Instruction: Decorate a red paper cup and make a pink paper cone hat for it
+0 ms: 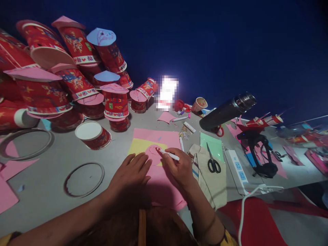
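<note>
My right hand (179, 167) grips a white marker (169, 154) with a red tip. The tip rests on a rounded pink paper cutout (152, 150), where a dotted red line curves along the edge. Beneath the cutout lies a yellow sheet (137, 146), on top of larger pink sheets (164, 184). My left hand (133, 171) lies flat with fingers stretched out over the papers, just left of the cutout. Its fingertips reach the cutout's lower left side; whether they press on it I cannot tell.
Red paper cups (116, 102) with paper tops stand stacked at the left. A grey ring (84, 179) lies near my left arm. Rightward are black scissors (214, 162) on a cloth bag (217, 188), a power strip (238, 172) and a dark thermos (225, 111). A bright screen (167, 92) stands behind.
</note>
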Demonstrator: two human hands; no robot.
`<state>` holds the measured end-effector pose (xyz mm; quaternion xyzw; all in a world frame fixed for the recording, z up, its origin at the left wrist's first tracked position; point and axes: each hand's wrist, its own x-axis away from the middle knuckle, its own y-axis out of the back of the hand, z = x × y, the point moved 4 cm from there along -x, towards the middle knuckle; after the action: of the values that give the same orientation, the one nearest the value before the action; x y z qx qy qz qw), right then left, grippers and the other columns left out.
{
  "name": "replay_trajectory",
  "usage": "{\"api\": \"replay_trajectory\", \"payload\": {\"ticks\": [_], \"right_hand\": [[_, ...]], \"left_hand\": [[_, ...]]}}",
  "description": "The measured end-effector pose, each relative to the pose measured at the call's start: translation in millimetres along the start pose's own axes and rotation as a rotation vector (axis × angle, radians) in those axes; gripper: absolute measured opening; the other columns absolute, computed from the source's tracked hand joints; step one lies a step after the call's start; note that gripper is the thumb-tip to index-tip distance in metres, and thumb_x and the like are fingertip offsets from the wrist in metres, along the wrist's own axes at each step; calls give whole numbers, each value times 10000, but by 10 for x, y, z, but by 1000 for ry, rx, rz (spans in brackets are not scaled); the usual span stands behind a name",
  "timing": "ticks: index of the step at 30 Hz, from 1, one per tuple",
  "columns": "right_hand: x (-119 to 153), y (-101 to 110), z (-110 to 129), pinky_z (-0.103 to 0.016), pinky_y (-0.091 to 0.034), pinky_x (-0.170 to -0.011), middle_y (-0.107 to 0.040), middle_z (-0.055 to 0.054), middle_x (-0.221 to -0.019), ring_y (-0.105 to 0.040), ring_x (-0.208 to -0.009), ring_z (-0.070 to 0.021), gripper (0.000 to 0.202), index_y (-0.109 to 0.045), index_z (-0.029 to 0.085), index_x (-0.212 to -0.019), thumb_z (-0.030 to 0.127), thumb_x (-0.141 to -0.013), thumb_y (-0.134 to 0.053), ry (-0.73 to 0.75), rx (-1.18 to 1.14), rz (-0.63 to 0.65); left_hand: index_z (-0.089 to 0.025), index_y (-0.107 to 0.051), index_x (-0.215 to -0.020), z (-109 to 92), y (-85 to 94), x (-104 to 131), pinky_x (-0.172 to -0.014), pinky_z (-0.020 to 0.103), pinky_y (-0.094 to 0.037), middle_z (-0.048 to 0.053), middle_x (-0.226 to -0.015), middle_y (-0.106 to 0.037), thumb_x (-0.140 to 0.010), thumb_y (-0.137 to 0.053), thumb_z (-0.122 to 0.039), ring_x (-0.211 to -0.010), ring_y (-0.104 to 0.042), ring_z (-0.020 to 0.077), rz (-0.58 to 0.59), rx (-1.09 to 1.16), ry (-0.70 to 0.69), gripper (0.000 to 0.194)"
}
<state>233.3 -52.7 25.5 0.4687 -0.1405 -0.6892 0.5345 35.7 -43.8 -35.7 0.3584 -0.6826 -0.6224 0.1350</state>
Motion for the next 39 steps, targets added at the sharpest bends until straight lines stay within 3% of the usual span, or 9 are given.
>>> {"api": "replay_trajectory", "payload": {"ticks": [11, 16, 25, 29, 33, 39], "right_hand": [[29, 61, -26, -305, -637, -757, -848, -82, -905, -815, -798, -211, 167, -775, 191, -1013, 277, -1036, -634, 3, -30, -47], [8, 8, -6, -294, -637, -749, -849, -79, -904, -816, -797, -204, 186, -781, 199, -1001, 280, -1043, -618, 7, -29, -35], [20, 80, -43, -306, -646, -748, -846, -78, -887, -816, -780, -211, 159, -777, 194, -1006, 281, -1027, -646, -23, -30, -69], [5, 28, -16, -291, -638, -743, -847, -81, -896, -818, -786, -206, 162, -780, 190, -999, 264, -1033, -641, 10, -39, -50], [-15, -9, 10, -287, -636, -751, -850, -78, -906, -820, -800, -205, 162, -785, 195, -1006, 257, -1035, -638, 15, -59, -50], [12, 99, -39, -293, -630, -722, -838, -67, -859, -803, -749, -200, 147, -776, 190, -980, 264, -1016, -654, -49, -69, -94]], "left_hand": [[-179, -678, -1338, 18, 35, -7, -1134, 496, -476, 167, -1341, -738, -936, -761, -233, -1303, -657, 338, 34, -2, -59, 414], [-182, -711, -1269, 9, 50, -16, -1119, 492, -481, 156, -1297, -757, -916, -779, -246, -1259, -671, 332, -25, -22, -18, 365], [-184, -702, -1306, 18, 19, -3, -1130, 494, -476, 162, -1315, -741, -903, -790, -231, -1276, -663, 339, 7, 10, -38, 415], [-193, -701, -1305, 24, -2, 9, -1151, 507, -460, 156, -1318, -737, -891, -794, -216, -1293, -650, 346, -20, 21, 2, 425], [-179, -699, -1300, 2, 41, -8, -1119, 493, -475, 163, -1316, -739, -921, -778, -235, -1279, -654, 340, -13, 17, -45, 391], [-160, -708, -1268, 3, 98, -34, -1085, 487, -488, 165, -1280, -753, -920, -790, -256, -1242, -666, 335, -19, -4, -51, 370]]}}
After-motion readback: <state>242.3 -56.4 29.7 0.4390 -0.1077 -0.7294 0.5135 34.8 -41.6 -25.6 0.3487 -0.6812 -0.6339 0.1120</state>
